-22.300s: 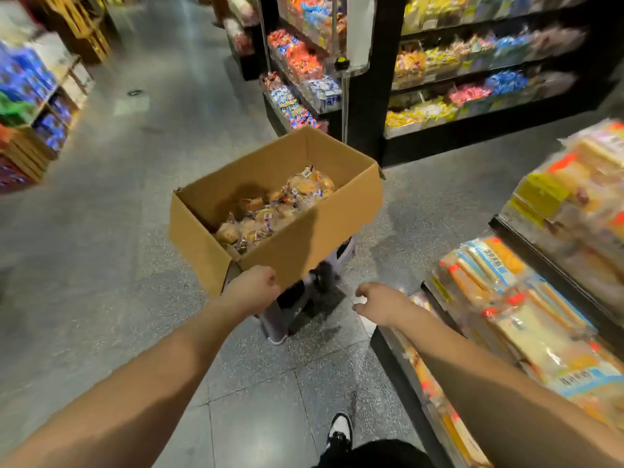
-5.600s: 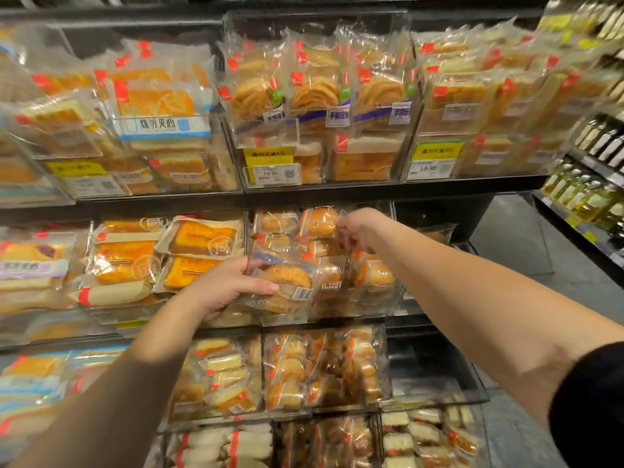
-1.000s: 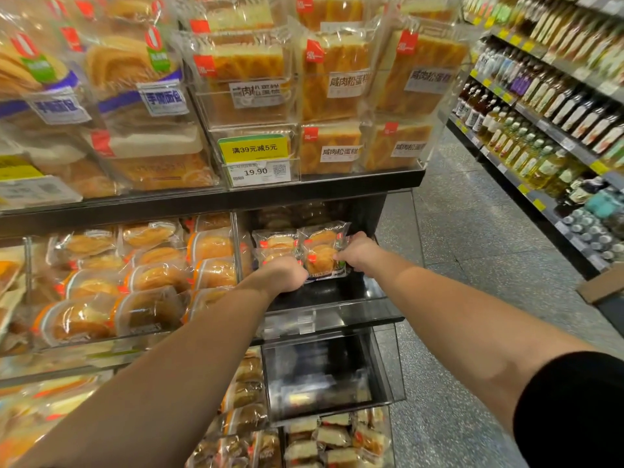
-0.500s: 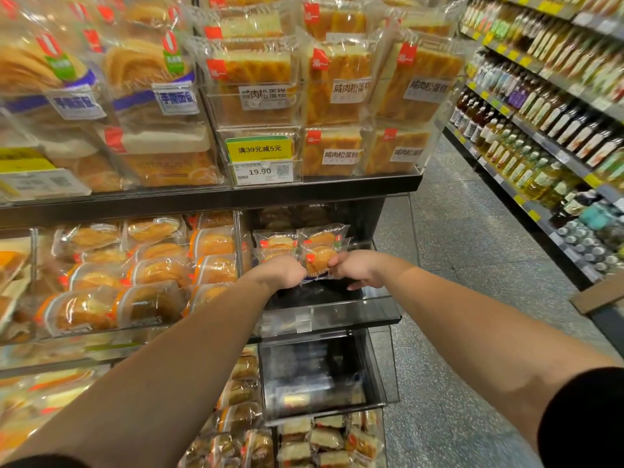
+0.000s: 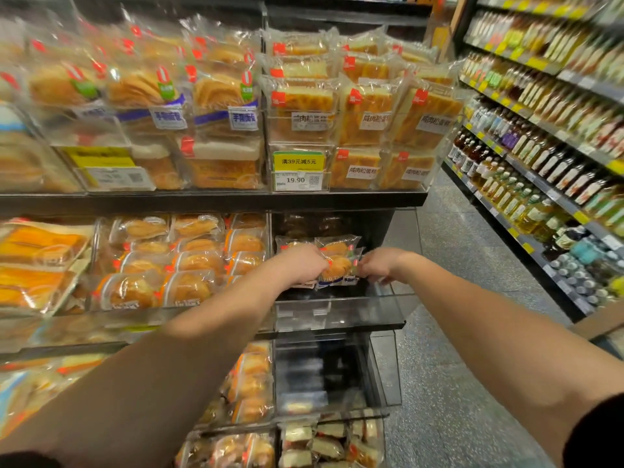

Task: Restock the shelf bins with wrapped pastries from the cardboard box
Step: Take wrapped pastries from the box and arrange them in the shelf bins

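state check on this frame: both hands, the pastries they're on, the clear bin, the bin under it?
left hand: fingers curled on the wrapped pastries
right hand: fingers pinch the wrapper edge
wrapped pastries: upright, at the bin's back
clear bin: mostly unfilled in front
lower bin: contents too blurred to tell
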The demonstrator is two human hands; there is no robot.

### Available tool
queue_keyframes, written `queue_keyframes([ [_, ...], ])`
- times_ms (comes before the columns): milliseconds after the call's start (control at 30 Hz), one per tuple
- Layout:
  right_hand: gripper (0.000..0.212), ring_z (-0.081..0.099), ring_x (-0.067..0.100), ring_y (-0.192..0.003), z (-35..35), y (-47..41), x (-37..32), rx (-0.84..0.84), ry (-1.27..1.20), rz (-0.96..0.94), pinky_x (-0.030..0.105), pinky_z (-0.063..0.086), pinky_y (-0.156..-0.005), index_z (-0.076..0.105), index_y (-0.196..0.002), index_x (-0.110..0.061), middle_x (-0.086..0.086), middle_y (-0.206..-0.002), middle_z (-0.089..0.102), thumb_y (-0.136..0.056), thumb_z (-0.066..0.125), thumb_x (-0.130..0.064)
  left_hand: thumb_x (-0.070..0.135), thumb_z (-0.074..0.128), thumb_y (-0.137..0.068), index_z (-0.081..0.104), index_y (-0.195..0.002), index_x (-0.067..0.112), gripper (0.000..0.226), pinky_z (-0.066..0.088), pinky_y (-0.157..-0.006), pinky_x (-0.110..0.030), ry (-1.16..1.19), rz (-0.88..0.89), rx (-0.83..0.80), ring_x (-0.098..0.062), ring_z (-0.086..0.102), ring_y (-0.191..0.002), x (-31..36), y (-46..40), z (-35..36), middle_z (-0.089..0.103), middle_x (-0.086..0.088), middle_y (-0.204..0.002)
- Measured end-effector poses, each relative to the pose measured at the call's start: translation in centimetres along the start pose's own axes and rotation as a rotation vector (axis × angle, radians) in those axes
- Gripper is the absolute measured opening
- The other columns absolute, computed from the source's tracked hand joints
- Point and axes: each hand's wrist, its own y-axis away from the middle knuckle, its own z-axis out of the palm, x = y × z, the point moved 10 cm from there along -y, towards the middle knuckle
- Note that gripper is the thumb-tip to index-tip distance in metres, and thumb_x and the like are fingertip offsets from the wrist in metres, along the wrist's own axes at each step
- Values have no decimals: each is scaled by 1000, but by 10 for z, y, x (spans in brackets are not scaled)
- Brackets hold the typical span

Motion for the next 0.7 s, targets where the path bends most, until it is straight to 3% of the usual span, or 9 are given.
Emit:
queue_keyframes([
  [133,40,57,17,-94,-15,62,-59,236,40,-135,30,47,-82,60,-130,-17,5,-117,64,-96,59,-38,31,48,-100,57,-135,23,37,41,-84,-25,124,92,109,-15,56,-108,-29,68,-38,57,1,-136],
  [233,29,56,13,-88,11,115,-117,276,23,-274,26,43,-77,63,-122,-24,0,-115,65,-97,59,-39,32,52,-98,64,-124,25,29,44,-85,-26,210,63,195,-14,57,-103,-90,124,-62,62,3,-128],
  [300,19,56,11,-85,45,148,-156,241,47,-345,27,43,-75,63,-112,-28,-4,-107,64,-97,58,-39,33,56,-96,67,-117,26,25,42,-90,-26,236,3,246,-14,57,-107,-144,168,-71,64,4,-126],
  [400,28,56,15,-97,113,195,-216,153,95,-438,27,40,-82,65,-119,-24,-3,-111,63,-99,56,-41,29,59,-95,71,-114,22,24,41,-98,-27,293,-103,322,-17,58,-115,-231,248,-75,65,3,-125],
  [500,29,61,20,-103,194,233,-277,23,75,-519,31,45,-87,67,-118,-20,0,-114,67,-98,56,-39,26,60,-94,71,-108,19,20,45,-89,-28,353,-256,369,-21,63,-104,-320,335,-62,69,0,-109],
  [600,25,63,20,-84,278,260,-338,-65,82,-599,31,48,-74,68,-105,-17,2,-99,72,-96,58,-38,31,59,-90,71,-102,15,23,51,-84,-31,429,-381,422,-22,67,-92,-403,420,-43,71,-8,-102],
  [667,24,59,18,-80,332,278,-380,-105,120,-662,30,45,-70,66,-105,-17,2,-98,71,-95,59,-38,26,55,-95,66,-107,17,18,47,-71,-17,455,-475,446,-12,59,-80,-452,477,-27,66,-3,-99],
  [700,24,60,19,-85,358,285,-400,-129,151,-696,31,44,-73,65,-108,-17,3,-101,70,-95,59,-37,25,52,-99,64,-113,18,19,41,-69,-15,439,-528,449,-11,56,-83,-476,502,-18,62,-1,-102],
])
